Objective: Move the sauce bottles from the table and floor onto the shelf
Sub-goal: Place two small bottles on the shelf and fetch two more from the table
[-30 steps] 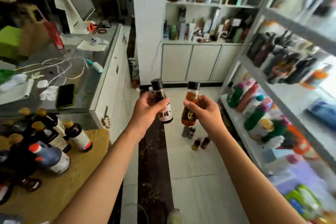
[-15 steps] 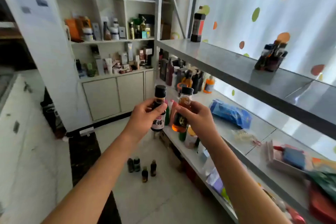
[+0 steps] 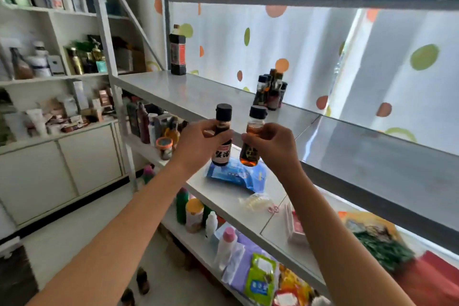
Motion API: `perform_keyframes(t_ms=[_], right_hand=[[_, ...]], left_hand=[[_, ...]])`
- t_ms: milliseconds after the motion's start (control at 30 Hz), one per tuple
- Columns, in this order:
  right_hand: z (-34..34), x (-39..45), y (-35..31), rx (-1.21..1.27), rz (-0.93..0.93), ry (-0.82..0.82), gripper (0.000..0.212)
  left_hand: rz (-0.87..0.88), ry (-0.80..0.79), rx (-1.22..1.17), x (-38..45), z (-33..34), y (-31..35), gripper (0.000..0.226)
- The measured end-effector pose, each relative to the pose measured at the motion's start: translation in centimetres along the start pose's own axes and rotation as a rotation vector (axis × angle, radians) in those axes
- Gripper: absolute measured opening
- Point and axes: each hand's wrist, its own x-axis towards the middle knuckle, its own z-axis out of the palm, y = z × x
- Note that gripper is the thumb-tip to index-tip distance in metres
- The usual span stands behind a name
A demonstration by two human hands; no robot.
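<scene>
Both bottles have come up closer to the metal shelf (image 3: pixel 198 92) since a moment ago, and my view has swung in tighter on it. Fingers first: my left hand (image 3: pixel 198 143) has its fingers curled round the neck and shoulder of the dark sauce bottle (image 3: pixel 221 140), black cap up, white label with dark characters facing me. My right hand (image 3: pixel 273 144) pinches the amber sauce bottle (image 3: pixel 251 143) near its neck, fingertips and thumb round it, black cap on top too. Both bottles upright, just beside each other, held in the air in front of the shelf's front edge, not set down. Moving outward: on that grey shelf, further back, a cluster of small bottles (image 3: pixel 270 89) stands near the dotted curtain (image 3: pixel 310 52), and a tall dark bottle (image 3: pixel 177 53) stands well apart at the shelf's left end. Below my hands, on the next level, a blue packet (image 3: pixel 236 176) lies flat. Down on the floor (image 3: pixel 74 231), two small bottles (image 3: pixel 139 285) near my left forearm, blurred. White cabinets (image 3: pixel 62 169) off to the left.
</scene>
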Motion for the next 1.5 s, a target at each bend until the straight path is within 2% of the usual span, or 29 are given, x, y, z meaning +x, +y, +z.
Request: perform_keyframes(t_ms=[233, 400, 733, 1000, 1167, 1367, 1500], right_hand=[[-1.0, 8.7, 2.7, -0.114, 0.02, 0.181, 0.029], [0.1, 15.0, 4.6, -0.179, 0.052, 0.258, 0.027], [1.5, 24.9, 8.9, -0.221, 0.245, 0.373, 0.028], [3.0, 29.1, 10.7, -0.273, 0.265, 0.404, 0.027], [3.2, 29.9, 11.1, -0.273, 0.269, 0.409, 0.039], [2.6, 28.4, 11.0, -0.236, 0.32, 0.307, 0.037], [1.7, 27.6, 11.1, -0.219, 0.36, 0.221, 0.032]], left_hand=[[0.023, -0.023, -0.008, 9.7, 3.3, -1.3, 0.03], [0.087, -0.032, 0.015, 17.9, 4.3, -3.9, 0.031], [0.164, -0.144, 0.037, 30.8, 8.8, -9.2, 0.032], [0.209, -0.185, 0.042, 34.0, 11.2, -11.3, 0.032], [0.237, -0.176, 0.05, 34.2, 12.0, -11.4, 0.034], [0.188, -0.222, 0.037, 34.0, 11.7, -12.0, 0.038], [0.117, -0.294, 0.062, 33.7, 11.0, -12.8, 0.053]])
